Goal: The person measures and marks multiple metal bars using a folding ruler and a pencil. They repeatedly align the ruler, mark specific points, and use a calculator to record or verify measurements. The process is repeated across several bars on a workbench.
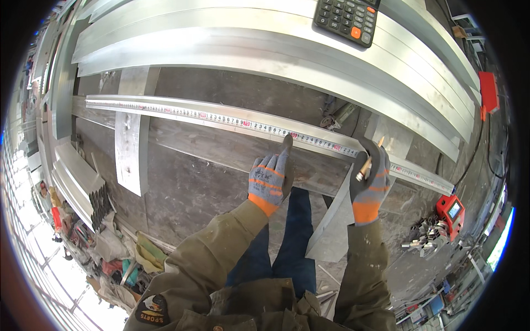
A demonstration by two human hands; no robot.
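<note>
A tape measure's white blade runs out along a long silver metal bar, slanting down to the right. My left hand, in a grey and orange work glove, has its index finger stretched out onto the blade near its middle; the other fingers are bent and hold nothing visible. Further right, my gloved right hand is closed around a light-coloured pencil, its pointed end up by the blade. A red case with a small lit screen sits at the blade's right end; whether they join I cannot tell.
Wide silver metal profiles lie across the far side, with a black calculator on them. Metal crosspieces support the bar. Small metal offcuts are heaped at the right. Ridged profiles and cloths are at the left.
</note>
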